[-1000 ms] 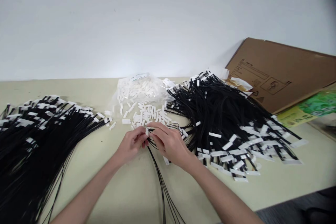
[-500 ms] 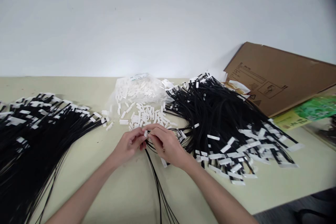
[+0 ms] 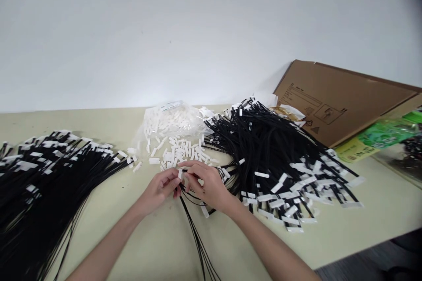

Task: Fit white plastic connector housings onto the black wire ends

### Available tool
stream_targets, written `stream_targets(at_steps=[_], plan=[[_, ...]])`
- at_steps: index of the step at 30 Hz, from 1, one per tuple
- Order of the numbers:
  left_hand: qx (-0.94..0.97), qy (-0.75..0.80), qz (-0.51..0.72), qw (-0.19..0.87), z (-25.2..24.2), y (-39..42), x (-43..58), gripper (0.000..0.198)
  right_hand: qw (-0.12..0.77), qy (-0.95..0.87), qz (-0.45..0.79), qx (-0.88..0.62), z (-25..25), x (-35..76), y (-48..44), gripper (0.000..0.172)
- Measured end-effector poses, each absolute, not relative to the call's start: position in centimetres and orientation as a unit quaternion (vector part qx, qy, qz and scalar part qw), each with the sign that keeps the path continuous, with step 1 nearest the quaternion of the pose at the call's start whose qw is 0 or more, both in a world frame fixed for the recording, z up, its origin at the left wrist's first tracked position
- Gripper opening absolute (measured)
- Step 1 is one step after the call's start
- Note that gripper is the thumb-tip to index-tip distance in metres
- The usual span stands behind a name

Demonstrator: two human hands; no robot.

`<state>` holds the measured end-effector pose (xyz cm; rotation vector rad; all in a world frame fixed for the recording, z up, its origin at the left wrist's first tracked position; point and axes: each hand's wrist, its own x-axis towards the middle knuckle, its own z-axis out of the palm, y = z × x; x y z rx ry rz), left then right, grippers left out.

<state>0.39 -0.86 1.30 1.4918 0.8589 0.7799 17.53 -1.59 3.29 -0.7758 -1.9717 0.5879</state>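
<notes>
A small white connector housing [image 3: 180,174] is pinched between thumb and forefinger of my left hand [image 3: 162,188]. My right hand [image 3: 208,184] meets it from the other side, its fingers curled around thin black wires [image 3: 189,191] at the housing; the exact pinch is partly hidden. From beneath my hands a bundle of black wires [image 3: 195,230] runs down toward the near edge. Just beyond my fingertips lies a loose heap of white connector housings [image 3: 181,151].
A clear plastic bag [image 3: 173,118] of white pieces lies behind the heap. Black cables with white ends are piled at left [image 3: 56,184] and right [image 3: 267,145]. A cardboard box [image 3: 329,101] leans at the back right, beside a green and yellow package [image 3: 372,138].
The view has shifted slightly, so the table sits a little lower and left. My right fingers have loosened somewhat beside the housing; my left hand keeps its pinch.
</notes>
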Motion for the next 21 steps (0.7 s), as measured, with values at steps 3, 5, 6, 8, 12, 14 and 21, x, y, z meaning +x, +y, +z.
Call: stream_targets(at_steps=[3,5,6,8,12,14,21], plan=[[0.628,0.357,0.344,0.600,1.52,-0.82,0.40,0.020,0.482,-0.791,0.210,-0.313,2.79,17.35,-1.54,0.017],[0.623,0.352,0.344,0.608,1.54,-0.79,0.41,0.019,0.484,-0.792,0.203,-0.311,2.55,17.36,-1.49,0.017],[0.622,0.350,0.343,0.611,1.53,-0.78,0.41,0.019,0.483,-0.792,0.205,-0.311,2.46,17.38,-1.47,0.017],[0.622,0.351,0.338,0.613,1.50,-0.78,0.44,0.019,0.481,-0.788,0.215,-0.317,2.38,17.41,-1.47,0.017],[0.623,0.357,0.331,0.612,1.56,-0.84,0.55,0.020,0.491,-0.768,0.231,-0.340,2.54,17.19,-1.57,0.019],[0.622,0.358,0.330,0.613,1.61,-0.87,0.61,0.021,0.497,-0.755,0.238,-0.355,2.69,16.95,-1.61,0.019],[0.628,0.371,0.323,0.604,1.55,-0.84,0.65,0.022,0.482,-0.738,0.304,-0.362,2.70,16.49,-1.87,0.017]])
